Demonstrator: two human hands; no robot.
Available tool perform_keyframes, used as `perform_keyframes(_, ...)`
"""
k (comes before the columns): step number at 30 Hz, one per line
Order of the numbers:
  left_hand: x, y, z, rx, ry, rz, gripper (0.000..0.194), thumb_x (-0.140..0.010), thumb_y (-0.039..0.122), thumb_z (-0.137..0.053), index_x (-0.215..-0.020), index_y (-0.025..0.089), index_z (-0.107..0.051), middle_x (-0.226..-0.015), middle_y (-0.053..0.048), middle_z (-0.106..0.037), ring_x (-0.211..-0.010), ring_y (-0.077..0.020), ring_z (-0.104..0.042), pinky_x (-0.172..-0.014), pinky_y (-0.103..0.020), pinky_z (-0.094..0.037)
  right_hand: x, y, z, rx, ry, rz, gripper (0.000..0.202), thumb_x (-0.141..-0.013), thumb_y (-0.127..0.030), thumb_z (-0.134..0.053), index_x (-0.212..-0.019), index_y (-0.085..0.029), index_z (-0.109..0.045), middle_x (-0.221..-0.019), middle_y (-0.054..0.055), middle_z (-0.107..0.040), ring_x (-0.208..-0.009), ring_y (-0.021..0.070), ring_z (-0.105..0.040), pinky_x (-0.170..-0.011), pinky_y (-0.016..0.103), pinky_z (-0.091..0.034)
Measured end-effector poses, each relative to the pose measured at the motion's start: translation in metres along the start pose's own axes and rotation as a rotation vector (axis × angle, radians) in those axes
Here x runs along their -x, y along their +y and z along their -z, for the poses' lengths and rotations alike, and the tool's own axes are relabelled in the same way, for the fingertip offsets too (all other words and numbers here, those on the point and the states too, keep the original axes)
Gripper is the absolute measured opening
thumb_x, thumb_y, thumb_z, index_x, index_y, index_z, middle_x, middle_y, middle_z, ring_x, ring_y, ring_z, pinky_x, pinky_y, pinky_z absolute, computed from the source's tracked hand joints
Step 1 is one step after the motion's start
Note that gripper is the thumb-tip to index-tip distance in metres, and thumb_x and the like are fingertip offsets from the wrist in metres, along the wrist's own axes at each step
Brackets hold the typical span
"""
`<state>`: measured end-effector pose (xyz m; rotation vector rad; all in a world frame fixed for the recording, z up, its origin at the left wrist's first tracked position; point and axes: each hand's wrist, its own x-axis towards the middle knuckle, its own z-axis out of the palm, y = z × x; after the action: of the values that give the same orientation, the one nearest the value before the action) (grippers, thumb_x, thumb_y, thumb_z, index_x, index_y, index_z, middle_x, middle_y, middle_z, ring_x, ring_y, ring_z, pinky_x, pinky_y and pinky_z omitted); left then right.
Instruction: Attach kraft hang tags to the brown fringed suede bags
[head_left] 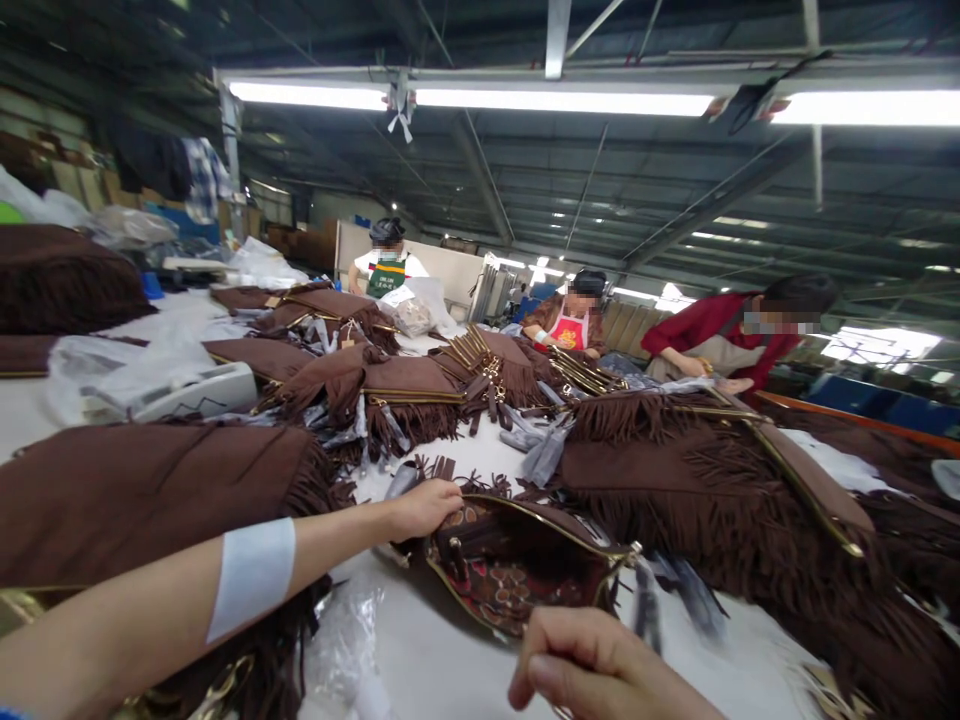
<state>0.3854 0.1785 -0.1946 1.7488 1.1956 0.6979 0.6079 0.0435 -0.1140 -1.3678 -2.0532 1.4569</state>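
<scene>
A brown handbag lies unzipped and gaping on the white table, its patterned lining showing. My left hand is closed on the bag's far left corner. Just in front of the bag's near edge, my right hand has its fingers curled in. What those fingers hold, if anything, is hidden, and I cannot tell whether they touch the bag. Brown fringe and grey-wrapped straps lie beside the bag on the right.
Fringed brown bags are stacked at the left and the right. Behind stand more bags with gold zips, a grey-white device and clear plastic. Three people work across the table, one in a red sleeve.
</scene>
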Motion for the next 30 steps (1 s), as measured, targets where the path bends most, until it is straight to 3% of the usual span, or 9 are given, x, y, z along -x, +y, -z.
perform_keyframes(2, -0.001, -0.008, -0.005, 0.096, 0.003, 0.042, 0.018, -0.078, 0.034, -0.044, -0.074, 0.018, -0.052, -0.065, 0.002, -0.051, -0.061, -0.0144, -0.047, -0.057, -0.023, -0.039, -0.012, -0.016, 0.004, -0.061, -0.037, -0.042, 0.025, -0.081, -0.041, -0.05, -0.077, -0.021, -0.063, -0.054, -0.006, -0.047, -0.038, 0.0082, -0.028, -0.036, 0.021, -0.02)
perform_keyframes(4, -0.002, -0.012, -0.008, 0.172, 0.012, 0.068, 0.017, -0.075, 0.034, -0.046, -0.072, 0.018, -0.051, -0.065, 0.002, -0.05, -0.061, -0.0139, -0.046, -0.056, -0.022, -0.039, -0.034, -0.017, 0.009, 0.028, 0.041, -0.046, 0.02, -0.081, -0.035, -0.049, -0.069, -0.021, -0.058, -0.059, -0.003, -0.055, -0.037, 0.0078, -0.03, -0.035, 0.02, -0.021)
perform_keyframes(8, -0.002, -0.01, -0.011, 0.274, 0.028, 0.108, 0.019, -0.075, 0.037, -0.046, -0.069, 0.019, -0.049, -0.064, 0.002, -0.05, -0.059, -0.0135, -0.046, -0.054, -0.023, -0.039, -0.082, 0.01, 0.009, 0.282, 0.259, 0.015, 0.02, -0.077, -0.014, -0.05, -0.057, -0.019, -0.051, -0.057, -0.003, -0.051, -0.046, 0.0087, -0.041, -0.042, 0.019, -0.025)
perform_keyframes(12, 0.003, 0.0, -0.009, 0.327, -0.055, 0.137, 0.031, -0.075, 0.047, -0.054, -0.079, 0.017, -0.058, -0.068, 0.001, -0.057, -0.061, -0.0149, -0.052, -0.057, -0.024, -0.043, -0.105, 0.045, 0.002, 0.214, 0.206, -0.028, 0.019, -0.081, -0.019, -0.045, -0.065, -0.018, -0.055, -0.06, 0.0, -0.058, -0.043, 0.0094, -0.041, -0.039, 0.019, -0.026)
perform_keyframes(16, 0.011, 0.011, -0.001, -0.042, -0.179, 0.057, 0.047, -0.05, 0.032, -0.079, -0.091, 0.017, -0.062, -0.081, 0.0, -0.063, -0.074, -0.0189, -0.057, -0.063, -0.024, -0.044, -0.102, 0.072, -0.001, 0.097, 0.168, -0.098, 0.025, -0.085, -0.032, -0.037, -0.081, -0.018, -0.058, -0.068, 0.001, -0.061, -0.039, 0.0092, -0.034, -0.035, 0.02, -0.025)
perform_keyframes(19, 0.014, 0.016, 0.005, -0.366, -0.214, 0.017, 0.046, -0.049, 0.022, -0.075, -0.092, 0.017, -0.06, -0.086, -0.002, -0.063, -0.077, -0.0208, -0.057, -0.062, -0.025, -0.042, -0.094, 0.082, -0.002, 0.02, 0.161, -0.132, 0.031, -0.085, -0.04, -0.036, -0.084, -0.019, -0.059, -0.07, 0.001, -0.061, -0.04, 0.0094, -0.032, -0.037, 0.022, -0.024)
perform_keyframes(21, 0.014, 0.016, 0.007, -0.398, -0.23, 0.033, 0.043, -0.051, 0.019, -0.07, -0.092, 0.018, -0.059, -0.084, -0.001, -0.062, -0.075, -0.0199, -0.056, -0.059, -0.024, -0.042, -0.09, 0.081, -0.004, 0.09, 0.197, -0.06, 0.029, -0.085, -0.039, -0.039, -0.078, -0.02, -0.059, -0.068, 0.001, -0.06, -0.047, 0.0117, -0.041, -0.044, 0.023, -0.029)
perform_keyframes(27, 0.006, 0.003, 0.006, 0.32, -0.27, 0.189, 0.046, -0.044, 0.009, -0.059, -0.089, 0.017, -0.057, -0.075, 0.003, -0.062, -0.064, -0.0136, -0.055, -0.052, -0.02, -0.043, -0.088, 0.066, -0.01, 0.403, 0.3, 0.122, 0.025, -0.086, -0.03, -0.041, -0.07, -0.021, -0.058, -0.066, 0.001, -0.061, -0.066, 0.0169, -0.055, -0.062, 0.026, -0.034)
perform_keyframes(30, 0.001, -0.001, 0.005, 0.434, -0.29, 0.218, 0.039, -0.043, 0.012, -0.059, -0.082, 0.017, -0.055, -0.071, 0.003, -0.062, -0.056, -0.0122, -0.055, -0.048, -0.02, -0.044, -0.089, 0.066, -0.012, 0.368, 0.286, 0.124, 0.027, -0.087, -0.032, -0.04, -0.069, -0.021, -0.057, -0.065, 0.001, -0.059, -0.064, 0.0166, -0.054, -0.06, 0.026, -0.033)
